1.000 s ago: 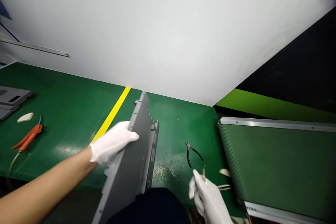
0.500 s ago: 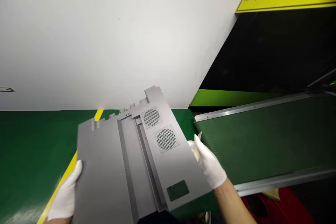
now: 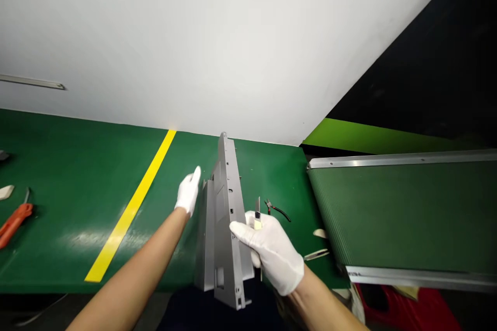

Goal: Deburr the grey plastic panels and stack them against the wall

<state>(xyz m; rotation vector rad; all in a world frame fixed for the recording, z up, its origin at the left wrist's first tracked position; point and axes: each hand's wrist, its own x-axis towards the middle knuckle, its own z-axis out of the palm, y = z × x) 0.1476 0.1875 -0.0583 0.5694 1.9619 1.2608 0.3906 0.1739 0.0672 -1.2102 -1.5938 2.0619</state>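
Observation:
A grey molded panel (image 3: 223, 207) stands tilted nearly on edge above the green table, its narrow side with small slots facing up. My right hand (image 3: 272, 251), in a white glove, is closed on the panel's right edge, thumb on top. A small knife (image 3: 258, 220) with a cream handle, blade pointing up, is also in that hand. My left hand (image 3: 188, 194), also gloved, is just left of the panel with its thumb stretched out. It looks free of the panel, though its other fingers are partly hidden.
Diagonal pliers (image 3: 277, 209) and a pale-handled tool (image 3: 316, 255) lie right of the panel. An orange-handled tool (image 3: 15, 225) lies at far left, beyond a yellow stripe (image 3: 135, 201). A green conveyor belt (image 3: 407, 212) is at right; a white wall (image 3: 194, 51) rises behind.
The panel has turned from showing its broad vented face to standing on edge. My left hand has come off its left side and moved up and right. The view has shifted, revealing tools.

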